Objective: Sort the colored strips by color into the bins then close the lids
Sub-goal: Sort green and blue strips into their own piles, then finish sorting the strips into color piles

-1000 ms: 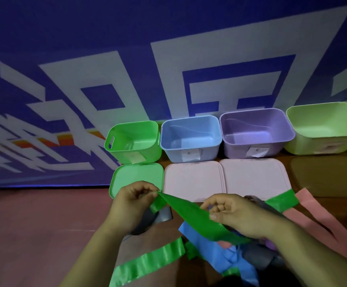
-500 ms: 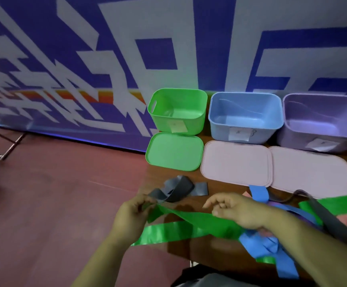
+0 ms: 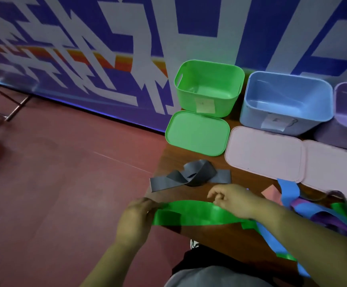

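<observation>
pinching one green strip (image 3: pixel 197 214) (left hand (image 3: pixel 136 218), right hand (image 3: pixel 233 200)).

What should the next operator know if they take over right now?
Left hand pinches one end of the green strip. Right hand lies over it farther along; its grip is unclear.
Green bin, blue bin and purple bin stand open, with no strips showing in the green or blue one. Green lid and pink lids lie in front.
Grey strip lies loose; blue strips and others are heaped to the right.
Done: nothing visibly sorted. Left: all sorting, then lids.
</observation>
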`<state>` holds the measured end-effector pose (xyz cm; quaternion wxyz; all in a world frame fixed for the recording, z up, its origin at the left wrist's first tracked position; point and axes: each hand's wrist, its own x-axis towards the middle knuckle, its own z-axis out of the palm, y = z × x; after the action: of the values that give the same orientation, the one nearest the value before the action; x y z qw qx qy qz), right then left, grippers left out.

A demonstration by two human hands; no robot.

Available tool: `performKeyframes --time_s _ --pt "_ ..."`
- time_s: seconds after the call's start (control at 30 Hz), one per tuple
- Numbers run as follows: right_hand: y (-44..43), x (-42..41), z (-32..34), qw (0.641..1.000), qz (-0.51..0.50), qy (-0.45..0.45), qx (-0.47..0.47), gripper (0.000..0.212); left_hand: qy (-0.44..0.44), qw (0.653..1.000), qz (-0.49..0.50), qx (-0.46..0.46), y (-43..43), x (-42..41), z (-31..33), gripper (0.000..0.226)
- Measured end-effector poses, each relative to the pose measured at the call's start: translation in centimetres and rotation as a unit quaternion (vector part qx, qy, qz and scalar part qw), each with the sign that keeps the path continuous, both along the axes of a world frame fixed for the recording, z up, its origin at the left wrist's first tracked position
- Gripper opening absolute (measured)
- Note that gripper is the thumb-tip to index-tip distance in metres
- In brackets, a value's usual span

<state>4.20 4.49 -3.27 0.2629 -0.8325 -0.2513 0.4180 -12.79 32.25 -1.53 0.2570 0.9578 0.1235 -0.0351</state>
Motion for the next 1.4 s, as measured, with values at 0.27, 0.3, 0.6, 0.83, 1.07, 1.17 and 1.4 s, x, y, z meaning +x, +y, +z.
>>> performKeyframes --time_s 0.27,0.3,0.6,0.83,1.07,1.17,1.4 --pt "-1.2 -2.1 -1.2 0.990 0.003 -0.138 -0.028 0.028 0.100 0.993 -0.058 -0.039 -2.4 -1.2 -2.5 0.029" --pt "-1.8 -2.4 -1.2 0.988 -0.002 -0.152 -0.028 0.027 0.098 0.993 -0.059 -0.043 -3.0 -1.0 -2.5 0.029" --pt "-9.8 -5.5 0.8 0.950 -0.103 -0.291 -0.050 0.031 0.082 0.987 -0.132 -0.044 -8.7 3.8 -2.7 0.042" --pt "-18.7 -7.8 2.1 0.915 -0.198 -0.342 -0.083 0.031 0.062 0.968 -0.239 -0.052 -16.9 8.5 -1.8 0.042" --pt "-26.5 -9.9 3.3 0.889 -0.300 -0.332 -0.101 0.032 0.058 0.948 -0.306 -0.068 -25.3 11.0 -1.1 0.047" --pt "-29.2 -10.0 3.6 0.886 -0.318 -0.316 -0.122 0.034 0.043 0.948 -0.306 -0.079 -28.5 11.8 -0.7 0.043" --pt "-34.3 -8.4 1.5 0.872 -0.393 -0.279 -0.085 0.033 0.022 0.953 -0.294 -0.071 -34.4 14.3 0.5 0.052"
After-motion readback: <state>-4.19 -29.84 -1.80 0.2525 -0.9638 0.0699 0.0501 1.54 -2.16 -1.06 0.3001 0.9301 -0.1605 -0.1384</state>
